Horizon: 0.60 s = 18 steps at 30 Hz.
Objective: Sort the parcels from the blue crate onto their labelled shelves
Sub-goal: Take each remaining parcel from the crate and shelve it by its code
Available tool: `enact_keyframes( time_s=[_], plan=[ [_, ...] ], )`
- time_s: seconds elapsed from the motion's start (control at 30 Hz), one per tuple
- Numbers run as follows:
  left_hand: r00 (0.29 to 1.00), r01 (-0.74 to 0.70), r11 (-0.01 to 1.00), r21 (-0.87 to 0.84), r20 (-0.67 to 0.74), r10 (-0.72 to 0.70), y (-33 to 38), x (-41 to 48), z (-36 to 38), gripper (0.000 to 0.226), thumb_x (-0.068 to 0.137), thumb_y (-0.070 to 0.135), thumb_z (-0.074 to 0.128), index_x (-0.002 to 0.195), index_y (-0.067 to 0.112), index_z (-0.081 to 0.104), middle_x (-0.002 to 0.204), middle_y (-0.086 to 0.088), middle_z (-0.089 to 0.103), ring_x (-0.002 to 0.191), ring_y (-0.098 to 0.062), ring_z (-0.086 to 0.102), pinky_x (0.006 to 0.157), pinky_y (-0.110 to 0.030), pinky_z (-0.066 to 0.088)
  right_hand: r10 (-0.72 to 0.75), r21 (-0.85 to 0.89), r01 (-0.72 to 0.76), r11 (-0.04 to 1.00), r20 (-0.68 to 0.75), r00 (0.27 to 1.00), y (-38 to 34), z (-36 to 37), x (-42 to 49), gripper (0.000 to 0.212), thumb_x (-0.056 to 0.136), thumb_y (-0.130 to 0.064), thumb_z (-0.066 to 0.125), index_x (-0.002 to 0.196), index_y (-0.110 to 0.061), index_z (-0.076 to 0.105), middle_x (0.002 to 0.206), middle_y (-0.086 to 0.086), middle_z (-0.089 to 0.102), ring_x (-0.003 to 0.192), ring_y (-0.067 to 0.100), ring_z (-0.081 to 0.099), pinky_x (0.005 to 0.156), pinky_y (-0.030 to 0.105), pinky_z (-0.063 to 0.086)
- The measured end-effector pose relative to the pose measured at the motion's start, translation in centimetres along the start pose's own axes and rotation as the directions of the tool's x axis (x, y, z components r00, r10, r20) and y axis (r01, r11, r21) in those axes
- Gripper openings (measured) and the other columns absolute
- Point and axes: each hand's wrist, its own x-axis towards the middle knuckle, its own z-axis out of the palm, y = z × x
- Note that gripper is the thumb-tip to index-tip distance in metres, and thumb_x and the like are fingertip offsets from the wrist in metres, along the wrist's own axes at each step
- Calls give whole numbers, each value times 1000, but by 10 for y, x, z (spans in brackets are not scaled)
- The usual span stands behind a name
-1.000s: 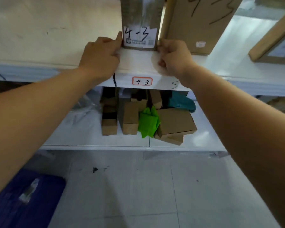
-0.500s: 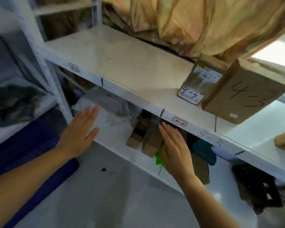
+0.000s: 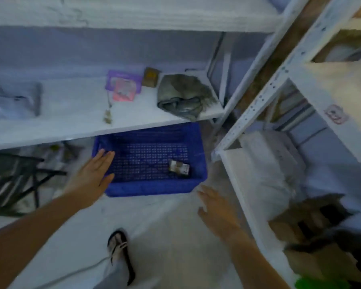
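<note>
Both hands empty, left hand (image 3: 92, 176) and right hand (image 3: 217, 211) fingers spread, over the blue crate (image 3: 154, 187), just 1 parcel (image 3: 179, 167) left to shelve.

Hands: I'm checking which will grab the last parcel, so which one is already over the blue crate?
The left hand, open over the blue crate's left rim; the right hand hovers over the floor.

Probably a stockroom: metal shelving (image 3: 256, 105), parcels (image 3: 179, 167).

Blue crate (image 3: 154, 187) rear hidden under shelf (image 3: 71, 130); parcel (image 3: 179, 167) label blurred, possibly unreadable.
</note>
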Motion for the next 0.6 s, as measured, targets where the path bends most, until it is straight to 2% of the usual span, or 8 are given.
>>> enact_keyframes(
  time_s=[0.1,0.2,0.3,0.4,0.5,0.6],
  plan=[
    [997,68,997,-29,48,-66,-44,-14,21,62,96,27,45,148,13,15,156,-2,13,135,-3,-6,110,-19,-3,-57,-8,58,998,126,990,-34,28,54,53,94,-29,47,146,-21,35,158,-9,18,144,8,21,116,22,17],
    [988,51,999,8,148,-51,-78,-12,39,63,98,37,34,150,20,2,155,8,-2,135,0,-14,112,-19,-6,-20,16,17,1000,244,969,-55,49,100,53,94,-28,48,145,-22,37,158,-7,22,144,11,22,116,26,20],
    [981,-27,999,27,193,21,-100,17,50,64,98,42,29,149,23,-3,148,14,-10,134,1,-16,112,-18,-6,60,47,-78,996,310,949,-58,64,141,51,95,-27,47,144,-18,38,154,-2,31,141,15,28,112,30,27],
    [964,-128,990,52,240,112,-111,68,66,65,97,46,26,145,26,-13,144,16,-17,133,1,-20,110,-16,-9,153,87,-189,978,317,936,-48,80,182,46,95,-27,47,139,-16,42,145,1,41,132,18,39,104,31,36],
    [899,-295,953,75,360,250,-113,133,100,65,98,45,26,139,29,-21,142,12,-25,134,-4,-24,108,-15,-13,198,151,-249,957,293,935,-28,102,223,40,94,-24,50,134,-19,49,142,0,44,127,18,44,101,32,39],
    [819,-448,892,62,428,382,-107,202,157,64,99,41,25,137,28,-26,146,12,-25,134,-3,-26,110,-18,-14,201,144,-253,957,300,933,1,130,274,42,96,-24,49,137,-19,47,143,0,42,124,19,46,99,33,43]
  ],
)
